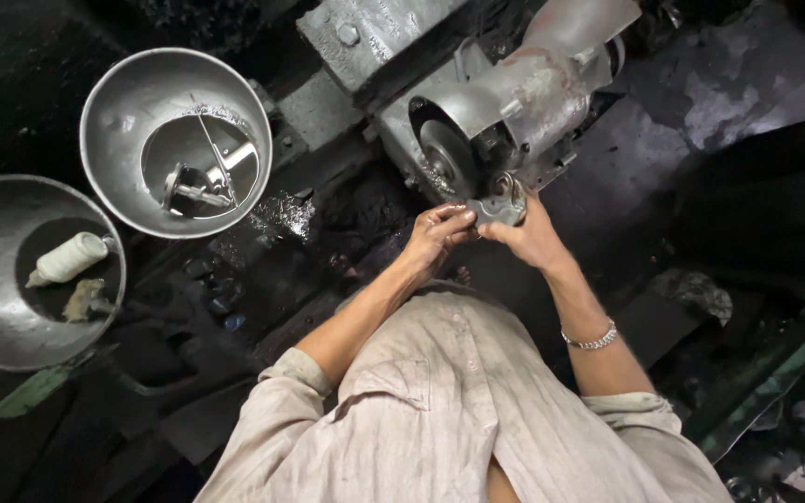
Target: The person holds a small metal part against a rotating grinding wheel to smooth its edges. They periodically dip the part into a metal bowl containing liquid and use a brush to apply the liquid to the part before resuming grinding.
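Left hand (437, 235) and right hand (525, 233) both clenched on small metal part (498, 207), just past the fingertips the grinding wheel (446, 156) (contact unclear); two steel bowls (114, 130) well apart.

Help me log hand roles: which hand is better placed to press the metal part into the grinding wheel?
Probably the right hand: it grips the metal part directly below the wheel; the left hand only steadies its edge.

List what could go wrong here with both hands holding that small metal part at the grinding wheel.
1. The left hand and right hand are bare and very close to the grinding wheel; a slip could likely cut fingers.
2. The metal part is small and might be snatched away.
3. The bracelet could perhaps snag on the machine.
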The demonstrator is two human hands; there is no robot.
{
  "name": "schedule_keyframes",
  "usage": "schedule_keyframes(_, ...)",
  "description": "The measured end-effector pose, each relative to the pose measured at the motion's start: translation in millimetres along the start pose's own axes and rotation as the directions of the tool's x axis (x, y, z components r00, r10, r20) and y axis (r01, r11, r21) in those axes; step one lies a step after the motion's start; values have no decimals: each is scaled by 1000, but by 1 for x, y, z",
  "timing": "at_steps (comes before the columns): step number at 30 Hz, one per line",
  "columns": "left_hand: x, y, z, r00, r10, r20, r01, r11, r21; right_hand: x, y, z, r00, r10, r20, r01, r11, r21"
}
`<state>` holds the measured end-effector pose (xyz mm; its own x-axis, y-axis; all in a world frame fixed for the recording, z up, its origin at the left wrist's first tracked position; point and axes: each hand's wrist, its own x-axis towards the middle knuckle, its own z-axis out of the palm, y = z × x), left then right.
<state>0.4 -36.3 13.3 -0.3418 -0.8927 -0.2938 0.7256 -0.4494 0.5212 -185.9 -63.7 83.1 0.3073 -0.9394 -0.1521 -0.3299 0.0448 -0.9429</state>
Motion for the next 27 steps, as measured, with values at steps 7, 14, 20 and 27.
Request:
schedule_keyframes(7,-12,4,-16,994,-50,-92,54,998,39,6,30,24,996,81,45,-89,966,241)
schedule_keyframes(14,-26,5,-38,996,-22,-90,44,968,247,-5,46,43,984,171,48,-177,913,368)
schedule_keyframes(20,-36,15,-57,997,-77,3,70,926,371,-25,47,58,991,132,8,-119,860,496)
schedule_keyframes(27,-27,15,-31,978,-120,170,34,899,438,-32,40,81,988,34,150,-151,11,989)
